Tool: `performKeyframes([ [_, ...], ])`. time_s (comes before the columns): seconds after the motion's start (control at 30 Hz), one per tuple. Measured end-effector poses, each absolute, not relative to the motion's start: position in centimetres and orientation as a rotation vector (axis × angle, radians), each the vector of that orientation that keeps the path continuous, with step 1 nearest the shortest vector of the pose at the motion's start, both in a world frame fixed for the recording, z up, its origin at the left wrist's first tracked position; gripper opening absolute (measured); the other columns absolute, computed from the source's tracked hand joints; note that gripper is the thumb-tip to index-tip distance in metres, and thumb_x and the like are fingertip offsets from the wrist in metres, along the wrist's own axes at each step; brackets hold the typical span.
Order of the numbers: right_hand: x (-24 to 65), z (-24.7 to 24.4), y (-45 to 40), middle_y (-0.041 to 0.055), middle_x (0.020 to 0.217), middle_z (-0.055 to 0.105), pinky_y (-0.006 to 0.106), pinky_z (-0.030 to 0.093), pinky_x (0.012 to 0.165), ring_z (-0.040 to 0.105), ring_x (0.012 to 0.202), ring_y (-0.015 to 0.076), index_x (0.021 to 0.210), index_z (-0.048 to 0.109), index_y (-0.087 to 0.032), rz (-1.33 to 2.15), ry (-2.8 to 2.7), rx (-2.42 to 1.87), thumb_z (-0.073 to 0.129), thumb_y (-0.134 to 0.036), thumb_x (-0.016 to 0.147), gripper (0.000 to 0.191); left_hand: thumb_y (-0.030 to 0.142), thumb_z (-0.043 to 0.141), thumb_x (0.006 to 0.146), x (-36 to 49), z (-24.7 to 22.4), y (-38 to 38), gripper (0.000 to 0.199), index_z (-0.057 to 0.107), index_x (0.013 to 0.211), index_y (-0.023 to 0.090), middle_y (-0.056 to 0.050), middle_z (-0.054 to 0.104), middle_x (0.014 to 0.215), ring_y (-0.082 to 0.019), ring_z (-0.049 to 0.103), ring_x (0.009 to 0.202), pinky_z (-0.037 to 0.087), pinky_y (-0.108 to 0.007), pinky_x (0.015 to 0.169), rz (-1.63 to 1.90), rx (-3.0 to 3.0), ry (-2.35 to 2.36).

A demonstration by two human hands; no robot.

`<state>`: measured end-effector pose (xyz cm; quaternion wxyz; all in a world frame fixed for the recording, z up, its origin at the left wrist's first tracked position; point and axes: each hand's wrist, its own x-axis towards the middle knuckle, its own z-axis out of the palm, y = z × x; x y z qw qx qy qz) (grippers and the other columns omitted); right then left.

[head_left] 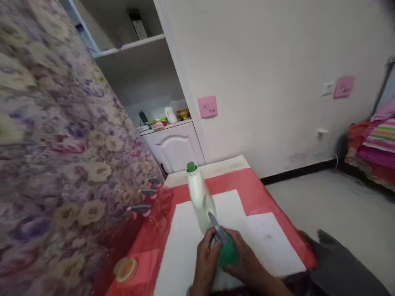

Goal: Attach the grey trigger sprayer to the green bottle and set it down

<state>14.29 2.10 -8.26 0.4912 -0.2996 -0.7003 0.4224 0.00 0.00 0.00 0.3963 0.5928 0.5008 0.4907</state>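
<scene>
Closing round a rounded, translucent green bottle [228,257] at the near edge of the table, your right hand [245,255] has its fingers wrapped on the side. Your left hand [203,255] pinches finger and thumb near the bottle's top, against a long grey plastic trigger head [217,227]; blur hides how firm that hold is. Bottle sits low between both palms, over the white sheets.

Just beyond the trigger: a tall pale-green plastic jug [200,199] with a darker green spout [191,166], upright on overlapping white paper sheets [182,250]. Under those, a glossy red cover [228,181].

Left of you, a row of three clear bottles with grey-and-pink trigger heads [140,208] along the table edge; nearer, a round clear container with a yellow-green rim [126,269].

Further out, a purple-and-cream floral curtain [61,123] hangs left. Past the table, a white panelled cupboard door [175,150] and a pink paper note [207,107] with handwriting on the wall. Right, folded bright bedding [376,148].
</scene>
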Motion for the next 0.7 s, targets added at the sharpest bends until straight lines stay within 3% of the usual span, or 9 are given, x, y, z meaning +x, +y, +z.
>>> performKeyframes([
  [0.17, 14.2, -8.1, 1.8, 0.0073, 0.129, 0.051, 0.04, 0.041, 0.104, 0.05, 0.121, 0.0269, 0.134, 0.039, -0.026, 1.025, -1.691, -0.806, 0.073, -0.011, 0.059, 0.083, 0.029, 0.07, 0.072, 1.2, -0.7, 0.2, 0.021, 0.061, 0.088, 0.018, -0.005, 0.071, 0.089, -0.024, 0.065, 0.089, 0.049, -0.032, 0.081, 1.419, 1.306, 1.333],
  [0.4, 14.3, -7.7, 1.6, 0.0073, 0.131, 0.051, 0.044, 0.041, 0.102, 0.049, 0.121, 0.0298, 0.133, 0.042, -0.027, 1.042, -1.659, -0.863, 0.07, -0.006, 0.054, 0.087, 0.038, 0.067, 0.077, 0.7, -0.6, -0.4, 0.04, 0.064, 0.112, 0.019, -0.01, 0.068, 0.12, -0.028, 0.059, 0.115, 0.043, -0.038, 0.102, 1.305, 1.333, 1.304],
  [0.6, 14.2, -8.2, 1.7, 0.0064, 0.128, 0.052, 0.042, 0.041, 0.101, 0.05, 0.119, 0.0291, 0.133, 0.042, -0.025, 1.018, -1.671, -0.865, 0.072, -0.01, 0.055, 0.084, 0.032, 0.073, 0.07, 1.4, -1.8, 0.1, 0.028, 0.062, 0.093, 0.018, -0.008, 0.072, 0.097, -0.026, 0.065, 0.096, 0.05, -0.036, 0.087, 1.475, 1.248, 1.379],
  [0.7, 14.2, -8.3, 1.8, 0.0062, 0.127, 0.052, 0.042, 0.042, 0.1, 0.051, 0.118, 0.0292, 0.133, 0.042, -0.026, 1.032, -1.669, -0.869, 0.073, -0.011, 0.055, 0.085, 0.029, 0.074, 0.068, 1.4, -2.0, 0.1, 0.033, 0.062, 0.097, 0.018, -0.008, 0.072, 0.099, -0.026, 0.064, 0.098, 0.05, -0.036, 0.089, 1.476, 1.219, 1.404],
])
